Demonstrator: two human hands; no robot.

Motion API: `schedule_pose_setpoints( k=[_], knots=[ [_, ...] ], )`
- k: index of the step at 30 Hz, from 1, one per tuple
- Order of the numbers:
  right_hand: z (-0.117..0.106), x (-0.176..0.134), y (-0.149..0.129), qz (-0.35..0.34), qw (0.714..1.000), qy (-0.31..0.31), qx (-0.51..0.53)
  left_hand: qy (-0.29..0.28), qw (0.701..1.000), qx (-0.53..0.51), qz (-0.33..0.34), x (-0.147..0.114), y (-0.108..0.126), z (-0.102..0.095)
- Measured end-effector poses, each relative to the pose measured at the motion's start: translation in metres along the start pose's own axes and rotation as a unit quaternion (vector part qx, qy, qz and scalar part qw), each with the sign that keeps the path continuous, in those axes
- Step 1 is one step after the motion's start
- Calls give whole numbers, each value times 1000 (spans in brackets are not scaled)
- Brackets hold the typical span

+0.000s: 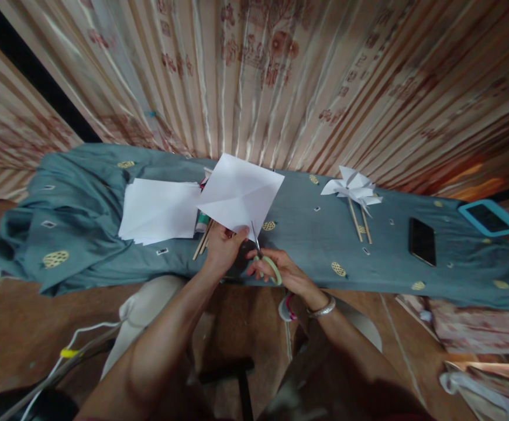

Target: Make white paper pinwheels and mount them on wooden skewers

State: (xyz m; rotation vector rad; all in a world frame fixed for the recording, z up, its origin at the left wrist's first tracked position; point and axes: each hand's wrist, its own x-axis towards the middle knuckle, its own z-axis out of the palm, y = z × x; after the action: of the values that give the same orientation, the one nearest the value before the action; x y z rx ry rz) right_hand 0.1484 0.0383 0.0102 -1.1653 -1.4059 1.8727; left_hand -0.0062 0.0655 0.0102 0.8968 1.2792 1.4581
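Observation:
My left hand pinches the near corner of a square sheet of white paper, thumb on top. Faint crease lines cross the sheet, which is held up over the cloth-covered table. My right hand grips a pair of scissors with pale green handles. The scissor blades point away from me and lie at the sheet's near corner, close to my left thumb. Partly under the sheet are several wooden sticks and a green tube-like item, mostly hidden.
A stack of white paper lies on the left of the blue-green cloth. To the right are white paper pinwheels on sticks, a dark phone and a blue-framed device. A patterned curtain hangs behind.

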Motion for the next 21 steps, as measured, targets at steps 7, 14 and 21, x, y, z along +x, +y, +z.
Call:
schedule_pose_setpoints(
  k=[7, 14, 21],
  knots=[
    [2, 0, 0, 0, 1000, 6, 5, 0, 1000, 4, 0, 1, -2, -1],
    [1, 2, 5, 4, 1000, 5, -10, 3, 1000, 16, -11, 1, 2, -1],
    [1, 5, 8, 12, 1000, 13, 8, 4, 1000, 27, -8, 2, 0, -3]
  ],
)
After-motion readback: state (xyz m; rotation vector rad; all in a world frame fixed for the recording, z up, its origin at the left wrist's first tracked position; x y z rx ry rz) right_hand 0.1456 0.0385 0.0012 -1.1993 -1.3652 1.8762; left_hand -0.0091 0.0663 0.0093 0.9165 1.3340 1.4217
